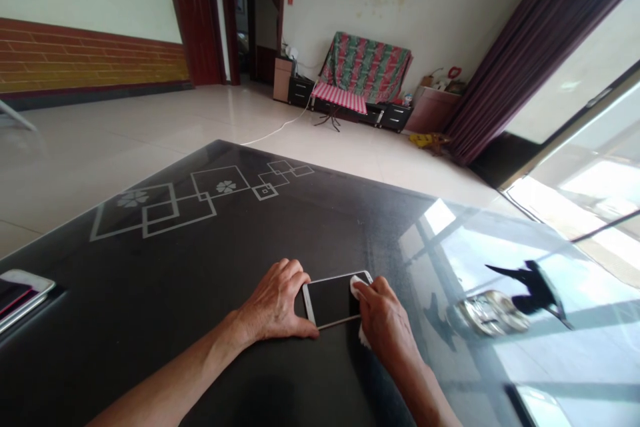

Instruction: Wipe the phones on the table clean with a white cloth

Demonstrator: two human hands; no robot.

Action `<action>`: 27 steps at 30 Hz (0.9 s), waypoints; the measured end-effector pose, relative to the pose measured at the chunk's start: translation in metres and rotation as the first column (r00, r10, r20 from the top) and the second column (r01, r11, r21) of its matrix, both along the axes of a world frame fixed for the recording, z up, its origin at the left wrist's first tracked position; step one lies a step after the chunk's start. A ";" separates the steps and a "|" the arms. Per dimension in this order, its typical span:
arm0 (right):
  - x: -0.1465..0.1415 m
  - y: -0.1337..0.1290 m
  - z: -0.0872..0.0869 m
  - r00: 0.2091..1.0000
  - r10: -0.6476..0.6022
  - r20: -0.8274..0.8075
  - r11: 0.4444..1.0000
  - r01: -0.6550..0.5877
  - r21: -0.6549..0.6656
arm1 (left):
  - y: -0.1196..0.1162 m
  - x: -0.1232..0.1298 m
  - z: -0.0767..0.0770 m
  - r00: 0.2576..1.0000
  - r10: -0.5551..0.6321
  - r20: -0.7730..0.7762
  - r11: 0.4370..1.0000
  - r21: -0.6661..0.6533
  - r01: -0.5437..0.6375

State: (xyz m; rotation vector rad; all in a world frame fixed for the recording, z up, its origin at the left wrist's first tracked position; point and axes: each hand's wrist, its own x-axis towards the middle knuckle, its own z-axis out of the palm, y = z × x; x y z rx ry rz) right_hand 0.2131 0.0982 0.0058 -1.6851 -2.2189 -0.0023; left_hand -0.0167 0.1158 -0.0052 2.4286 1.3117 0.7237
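Note:
A white-framed smartphone [327,300] lies flat on the dark glossy table [310,227], its black screen facing up. My left hand [277,300] grips the phone's left end, thumb at the near corner and fingers at the far one. In my right hand [387,317] is a white tissue [356,285], pinched and pressed on the right part of the screen. More of the white tissue shows below that hand. The palm side of both hands is hidden.
Another phone [25,293] lies at the table's left edge. To the right are a shiny metal dish [493,313], a black object [540,293] like a small stand, and a pale flat device [540,407]. Beyond stands a cloth-covered television [367,67].

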 end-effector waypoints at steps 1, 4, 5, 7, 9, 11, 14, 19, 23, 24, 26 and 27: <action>0.005 0.005 -0.001 0.999 -0.037 0.019 0.999 0.037 0.012 | 0.000 0.000 0.000 1.000 -0.004 0.000 1.000 -0.003 0.004; 0.010 0.016 -0.002 0.991 -0.113 0.078 0.993 0.111 0.025 | 0.001 -0.001 -0.001 1.000 -0.005 0.001 1.000 -0.009 0.005; 0.010 0.018 -0.003 0.989 -0.121 0.089 0.993 0.120 0.023 | 0.001 -0.001 -0.002 1.000 -0.004 0.002 1.000 -0.007 0.004; 0.009 0.021 -0.004 0.988 -0.125 0.092 0.992 0.123 0.019 | 0.001 -0.001 -0.002 1.000 -0.004 0.006 1.000 -0.005 0.004; 0.009 0.022 -0.004 0.990 -0.120 0.079 0.993 0.119 0.015 | 0.001 0.000 -0.002 1.000 -0.004 0.010 1.000 -0.004 0.004; 0.010 0.024 -0.003 0.992 -0.104 0.072 0.995 0.104 0.008 | 0.001 0.000 -0.001 1.000 -0.005 0.008 1.000 -0.010 0.005; 0.010 0.025 0.001 0.995 -0.034 0.093 0.999 0.036 -0.011 | 0.001 0.000 0.002 1.000 -0.005 -0.003 1.000 -0.025 0.004; -0.004 0.021 0.007 0.994 0.070 0.087 0.997 -0.067 -0.032 | -0.001 0.002 0.006 1.000 -0.002 -0.010 0.999 -0.040 0.002; -0.005 0.018 0.006 0.998 0.029 0.058 0.998 -0.025 -0.054 | -0.002 0.002 0.005 1.000 0.002 -0.007 0.999 -0.033 -0.002; -0.002 0.018 0.005 0.998 0.009 0.054 0.999 -0.006 -0.054 | -0.002 0.002 0.005 1.000 0.005 -0.006 1.000 -0.031 -0.005; 0.007 0.020 0.002 0.998 -0.033 0.046 0.998 0.036 -0.049 | -0.002 0.002 0.004 1.000 0.010 -0.008 0.999 -0.031 -0.010; 0.011 0.022 0.000 0.998 -0.052 0.039 0.998 0.053 -0.042 | -0.002 0.002 0.004 1.000 0.011 -0.011 0.999 -0.034 -0.011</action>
